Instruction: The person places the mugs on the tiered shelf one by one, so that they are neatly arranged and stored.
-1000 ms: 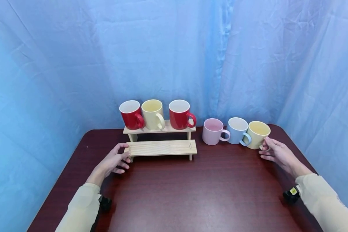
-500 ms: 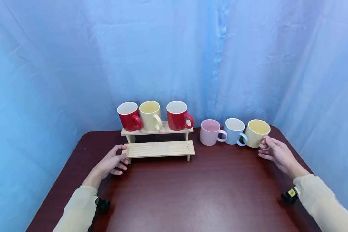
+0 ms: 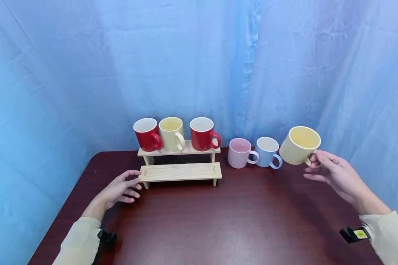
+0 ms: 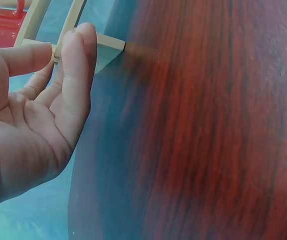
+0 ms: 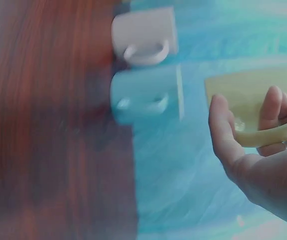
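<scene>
Off to the right, a pale yellow mug (image 3: 298, 148) hangs above the table, slightly tilted. My right hand (image 3: 339, 176) grips it by the handle; the right wrist view shows fingers hooked through the handle (image 5: 266, 136). On the left, my left hand (image 3: 117, 189) holds the left end of the lower tier of a two-tier wooden shelf (image 3: 182, 172), thumb and fingertips at the board's edge. In the left wrist view the thumb (image 4: 31, 59) and fingers meet around that corner. The lower tier bears no mug.
On the upper tier stand a red mug (image 3: 146, 136), another yellow mug (image 3: 170, 135) and a second red mug (image 3: 201, 135). A pink mug (image 3: 238, 154) and a light blue mug (image 3: 266, 152) stand on the dark table (image 3: 199, 221). Blue curtain (image 3: 192, 59) hangs behind.
My right hand has lifted the yellow mug off the table, up and slightly right, away from the light blue mug. My left hand stays at the shelf's end.
</scene>
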`<state>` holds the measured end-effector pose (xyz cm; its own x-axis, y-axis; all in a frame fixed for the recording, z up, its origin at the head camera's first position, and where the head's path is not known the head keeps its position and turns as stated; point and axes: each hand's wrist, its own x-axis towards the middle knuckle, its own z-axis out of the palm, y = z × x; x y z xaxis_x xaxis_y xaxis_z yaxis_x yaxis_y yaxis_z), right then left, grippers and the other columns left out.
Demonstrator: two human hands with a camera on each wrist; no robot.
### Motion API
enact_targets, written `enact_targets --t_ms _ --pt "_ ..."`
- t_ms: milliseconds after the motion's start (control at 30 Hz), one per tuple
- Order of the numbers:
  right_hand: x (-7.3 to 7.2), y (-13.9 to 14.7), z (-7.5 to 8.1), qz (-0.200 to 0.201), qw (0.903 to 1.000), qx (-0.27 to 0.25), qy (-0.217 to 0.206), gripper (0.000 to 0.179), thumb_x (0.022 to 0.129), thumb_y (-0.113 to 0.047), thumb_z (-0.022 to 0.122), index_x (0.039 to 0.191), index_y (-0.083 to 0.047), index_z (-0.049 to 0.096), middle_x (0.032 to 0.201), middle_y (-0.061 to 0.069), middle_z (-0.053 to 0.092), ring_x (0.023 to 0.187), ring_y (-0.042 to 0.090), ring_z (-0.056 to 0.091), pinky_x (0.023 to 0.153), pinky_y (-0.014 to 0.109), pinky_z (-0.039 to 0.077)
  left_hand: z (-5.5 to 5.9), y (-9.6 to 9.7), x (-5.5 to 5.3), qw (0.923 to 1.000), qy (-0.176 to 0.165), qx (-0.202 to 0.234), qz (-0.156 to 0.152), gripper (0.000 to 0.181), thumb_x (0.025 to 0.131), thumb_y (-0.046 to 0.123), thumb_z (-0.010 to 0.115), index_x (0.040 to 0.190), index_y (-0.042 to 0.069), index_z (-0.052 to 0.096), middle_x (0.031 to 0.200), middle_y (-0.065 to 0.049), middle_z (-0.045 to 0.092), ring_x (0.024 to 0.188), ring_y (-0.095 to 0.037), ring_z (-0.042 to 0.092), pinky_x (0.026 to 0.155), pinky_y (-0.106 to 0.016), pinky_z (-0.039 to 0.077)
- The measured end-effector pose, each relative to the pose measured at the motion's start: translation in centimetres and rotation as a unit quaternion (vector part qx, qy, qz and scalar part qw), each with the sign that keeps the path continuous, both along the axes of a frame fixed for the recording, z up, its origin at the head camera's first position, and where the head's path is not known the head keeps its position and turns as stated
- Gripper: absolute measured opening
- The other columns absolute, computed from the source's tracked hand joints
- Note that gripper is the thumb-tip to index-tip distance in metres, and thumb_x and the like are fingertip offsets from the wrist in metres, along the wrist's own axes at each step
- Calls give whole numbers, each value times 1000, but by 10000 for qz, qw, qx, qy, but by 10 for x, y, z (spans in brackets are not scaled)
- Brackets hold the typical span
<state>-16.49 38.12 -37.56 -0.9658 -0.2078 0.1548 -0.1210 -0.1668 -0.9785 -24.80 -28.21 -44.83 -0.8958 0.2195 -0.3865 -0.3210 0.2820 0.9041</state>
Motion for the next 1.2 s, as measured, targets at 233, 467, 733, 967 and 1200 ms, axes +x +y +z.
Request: enact_targets --t_ms 233,467,733,967,1200 --pt "9 -46 20 807 9963 202 196 30 112 -8 30 109 5 57 97 6 60 95 22 71 86 46 58 -3 5 0 9995 -64 4 307 53 103 32 60 148 15 39 111 -15 63 83 -26 71 71 -40 60" --pt "13 -95 32 1258 9911 435 35 29 112 -10 31 107 2 57 93 7 62 93 23 70 87 48 57 -2 16 1 9979 -42 31 638 47 103 27 59 145 14 43 108 -15 65 75 -21 69 65 -36 60" --pt "1 -165 24 1369 9882 487 -480 25 110 -18 44 107 0 61 92 5 62 88 21 67 85 49 58 -2 17 4 9956 -95 128 925 44 103 22 56 144 15 43 100 -9 67 68 -17 66 55 -28 55" --pt "-15 -224 21 1581 9833 607 -670 28 108 -22 51 107 6 56 90 11 61 85 22 64 84 50 58 -2 18 3 9954 -95 48 953 42 104 23 54 143 16 44 100 -9 66 68 -17 66 56 -28 56" --pt "-31 -276 16 1801 9786 486 -872 31 107 -22 52 109 9 54 87 12 59 82 21 62 83 50 59 -4 15 4 9956 -90 82 930 42 104 23 55 144 15 43 100 -9 66 69 -18 67 57 -29 56"
